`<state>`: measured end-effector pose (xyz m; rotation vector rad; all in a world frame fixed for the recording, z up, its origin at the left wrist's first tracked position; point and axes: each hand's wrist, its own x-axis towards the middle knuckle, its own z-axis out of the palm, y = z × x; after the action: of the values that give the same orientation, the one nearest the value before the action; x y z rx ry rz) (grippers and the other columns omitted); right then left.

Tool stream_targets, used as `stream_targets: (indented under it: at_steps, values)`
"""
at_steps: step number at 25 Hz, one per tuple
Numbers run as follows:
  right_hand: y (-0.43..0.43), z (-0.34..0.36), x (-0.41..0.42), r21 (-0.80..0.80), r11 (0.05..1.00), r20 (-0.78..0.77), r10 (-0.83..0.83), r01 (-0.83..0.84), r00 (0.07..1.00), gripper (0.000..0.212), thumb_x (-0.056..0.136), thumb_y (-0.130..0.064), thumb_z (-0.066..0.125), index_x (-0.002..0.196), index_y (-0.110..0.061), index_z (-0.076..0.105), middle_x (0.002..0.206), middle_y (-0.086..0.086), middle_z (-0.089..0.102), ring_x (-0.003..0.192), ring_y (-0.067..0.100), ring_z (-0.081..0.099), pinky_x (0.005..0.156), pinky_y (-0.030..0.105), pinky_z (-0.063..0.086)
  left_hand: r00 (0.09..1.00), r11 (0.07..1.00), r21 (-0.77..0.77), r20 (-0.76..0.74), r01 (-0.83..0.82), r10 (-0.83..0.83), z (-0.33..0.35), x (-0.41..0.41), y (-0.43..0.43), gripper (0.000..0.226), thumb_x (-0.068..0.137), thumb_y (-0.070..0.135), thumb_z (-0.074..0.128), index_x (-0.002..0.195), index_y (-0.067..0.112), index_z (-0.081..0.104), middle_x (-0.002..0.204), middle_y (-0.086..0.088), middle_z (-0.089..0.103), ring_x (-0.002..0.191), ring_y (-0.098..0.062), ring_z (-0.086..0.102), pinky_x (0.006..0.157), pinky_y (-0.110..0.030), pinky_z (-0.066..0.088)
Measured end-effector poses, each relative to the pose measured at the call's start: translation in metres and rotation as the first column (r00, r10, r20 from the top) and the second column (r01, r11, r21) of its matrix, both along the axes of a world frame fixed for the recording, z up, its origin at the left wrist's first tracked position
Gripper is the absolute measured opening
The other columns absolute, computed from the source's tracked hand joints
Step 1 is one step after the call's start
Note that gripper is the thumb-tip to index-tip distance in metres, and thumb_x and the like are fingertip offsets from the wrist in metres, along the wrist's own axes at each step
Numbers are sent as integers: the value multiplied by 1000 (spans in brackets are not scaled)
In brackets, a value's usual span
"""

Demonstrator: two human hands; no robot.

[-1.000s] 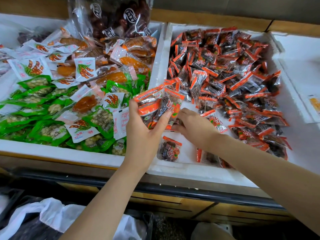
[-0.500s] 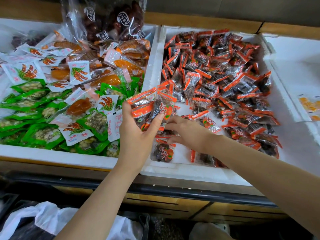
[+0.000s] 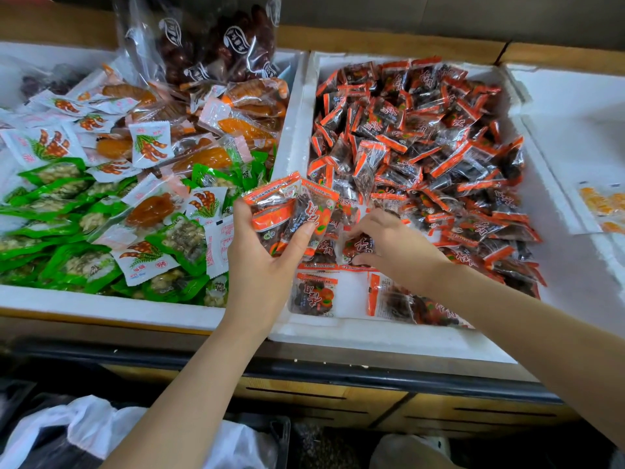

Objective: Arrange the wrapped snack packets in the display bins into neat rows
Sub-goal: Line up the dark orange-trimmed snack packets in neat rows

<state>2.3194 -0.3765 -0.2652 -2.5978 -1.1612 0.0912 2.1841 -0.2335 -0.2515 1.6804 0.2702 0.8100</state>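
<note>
A white foam bin [image 3: 372, 336] holds a loose heap of orange-edged packets [image 3: 422, 140] of dark fruit. My left hand [image 3: 267, 265] grips a stack of these orange packets [image 3: 291, 211] upright over the bin's near left corner. My right hand [image 3: 392, 245] reaches down beside it and pinches a single packet [image 3: 358, 247] lying on the bin floor. Two more packets lie flat at the front: one [image 3: 313, 294] below my left thumb, another [image 3: 392, 299] partly under my right forearm.
The left foam bin [image 3: 101, 306] is full of green, white and orange-fruit packets [image 3: 101, 211], with a large clear bag of dark fruit [image 3: 209, 38] at its back. A third white bin [image 3: 581, 137] at the right holds a few yellow packets [image 3: 605, 204]. Plastic bags [image 3: 84, 431] lie below.
My left hand has kept the stack in about the same place. My right hand has shifted slightly right and closed its fingers on a packet on the bin floor.
</note>
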Motion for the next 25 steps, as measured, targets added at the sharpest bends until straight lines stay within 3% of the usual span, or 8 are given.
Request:
stream_targets:
  at_steps: [3,6,9,11,13,15,18,25]
  values:
    - [-26,10,-9,-267,964,110,19,11,994,32,88,-42,59,114,-25,51,117,-9,52,97,10,53,85,30,48,1000,1000,4,-8,1,-1,-1,0,1,35,84,14,69,99,31,42,93,25,57,86,22,56,72,3,39]
    - [-47,4,-17,-524,852,-36,-16,-5,999,59,79,-49,66,127,-25,43,127,-6,50,110,16,54,89,30,46,1000,1000,10,-10,0,0,-2,2,1,35,84,15,69,98,31,42,93,24,58,87,19,57,74,1,41]
    - [-47,4,-19,-494,870,-111,-48,-13,993,45,78,-46,69,113,-24,52,105,-6,59,92,15,55,78,30,48,1000,1000,10,-12,2,-2,-2,2,1,34,84,15,69,98,31,43,93,23,59,86,18,58,74,0,41]
    - [-41,13,-19,-395,918,-43,-51,30,998,26,83,-46,62,95,-24,54,91,-9,57,85,15,55,72,30,47,1000,1000,11,-14,6,-6,-2,2,1,34,84,15,69,98,31,43,94,23,59,87,17,58,74,0,41]
    - [-32,20,-21,-271,961,58,-40,54,998,18,90,-38,56,99,-24,50,96,-8,51,86,17,54,72,28,45,1000,1000,13,-18,2,-2,-3,2,1,34,84,17,69,98,32,42,95,23,59,88,17,58,75,0,42]
    - [-21,19,-27,-329,944,135,19,26,991,27,93,-25,53,119,-19,47,115,1,47,97,22,56,80,32,48,1000,1000,3,-21,-1,1,-4,3,2,34,84,18,69,99,33,42,95,23,59,89,17,58,77,-1,42]
    - [-11,12,-33,-411,895,-92,148,-173,985,49,89,-15,62,134,-18,42,123,4,47,109,19,53,86,26,43,1000,1000,8,-24,1,-1,-4,3,3,34,84,20,69,101,34,43,97,23,60,92,14,58,80,-3,44]
    - [-7,6,-11,-346,854,-128,367,-388,921,69,85,-31,67,144,-30,32,147,-8,30,131,9,31,105,25,27,999,999,44,-41,-20,22,-5,3,3,36,84,21,70,100,36,42,98,21,60,92,11,59,79,-3,43]
